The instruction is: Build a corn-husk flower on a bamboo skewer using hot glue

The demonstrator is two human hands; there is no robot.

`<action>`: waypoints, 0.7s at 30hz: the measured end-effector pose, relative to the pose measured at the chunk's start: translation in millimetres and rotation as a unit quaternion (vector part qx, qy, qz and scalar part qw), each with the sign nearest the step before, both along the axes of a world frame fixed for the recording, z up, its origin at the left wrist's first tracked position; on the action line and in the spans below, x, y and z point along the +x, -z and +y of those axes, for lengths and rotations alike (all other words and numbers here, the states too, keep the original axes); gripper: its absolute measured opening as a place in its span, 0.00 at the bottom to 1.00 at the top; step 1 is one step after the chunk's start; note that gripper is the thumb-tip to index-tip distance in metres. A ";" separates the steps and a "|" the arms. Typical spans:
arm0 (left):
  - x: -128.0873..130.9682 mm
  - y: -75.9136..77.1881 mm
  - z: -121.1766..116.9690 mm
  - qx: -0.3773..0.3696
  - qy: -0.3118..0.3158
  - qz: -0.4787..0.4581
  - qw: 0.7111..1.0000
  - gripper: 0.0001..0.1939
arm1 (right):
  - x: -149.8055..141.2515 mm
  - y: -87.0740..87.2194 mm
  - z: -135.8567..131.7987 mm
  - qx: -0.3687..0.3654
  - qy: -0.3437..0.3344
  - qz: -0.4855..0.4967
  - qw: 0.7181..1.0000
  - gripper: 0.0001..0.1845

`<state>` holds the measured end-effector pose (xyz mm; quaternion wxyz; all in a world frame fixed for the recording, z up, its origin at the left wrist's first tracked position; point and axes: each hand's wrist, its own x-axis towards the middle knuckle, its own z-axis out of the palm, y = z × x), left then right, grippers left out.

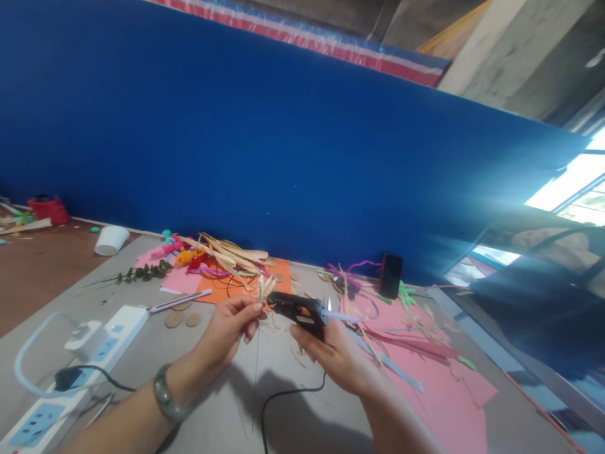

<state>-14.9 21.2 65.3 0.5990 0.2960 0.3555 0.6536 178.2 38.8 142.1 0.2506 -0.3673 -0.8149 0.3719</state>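
Between the thumb and fingers of my left hand (231, 325) is a small flower of pale dried husk strips (265, 288), and a thin wire stem seems to hang below it. My right hand (333, 353) is wrapped round the handle of a black hot glue gun (300, 310). The gun's nozzle points left and is very close to the husk flower; I cannot tell whether they touch. A translucent glue stick (343, 316) juts from the back of the gun. Its black cord (283, 394) runs down toward the table's front edge.
A white power strip (101, 359) with plugs lies at left. Dried husk strips (231, 252), an orange sheet (220, 293), a leafy sprig (144, 272) and a utility knife (181, 301) lie behind my hands. At right are pink paper (454, 403) and a phone (390, 276). A paper cup (111, 240) lies tipped.
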 end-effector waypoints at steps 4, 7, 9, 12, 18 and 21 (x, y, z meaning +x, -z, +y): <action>-0.5 3.4 1.4 0.009 0.000 -0.004 1.000 0.12 | 1.1 -0.2 -0.9 0.009 0.001 -0.006 1.000 0.18; -0.5 5.8 2.2 0.018 -0.006 -0.004 1.000 0.11 | 0.5 -0.9 -1.5 0.017 0.003 -0.016 1.000 0.18; -0.2 6.5 2.3 0.022 -0.014 -0.002 1.000 0.11 | -0.2 -1.7 -1.8 0.021 0.002 -0.018 1.000 0.18; 0.1 6.3 2.1 0.027 -0.027 0.013 0.999 0.11 | -0.5 -2.9 -2.2 0.030 0.000 -0.016 0.999 0.18; 0.5 7.6 1.9 0.041 -0.038 0.033 0.998 0.11 | 1.8 -1.7 -3.3 0.036 -0.002 -0.025 0.999 0.19; 0.2 9.8 1.6 0.050 -0.041 0.038 0.997 0.09 | 2.0 -1.2 -3.9 0.040 -0.001 -0.027 0.999 0.18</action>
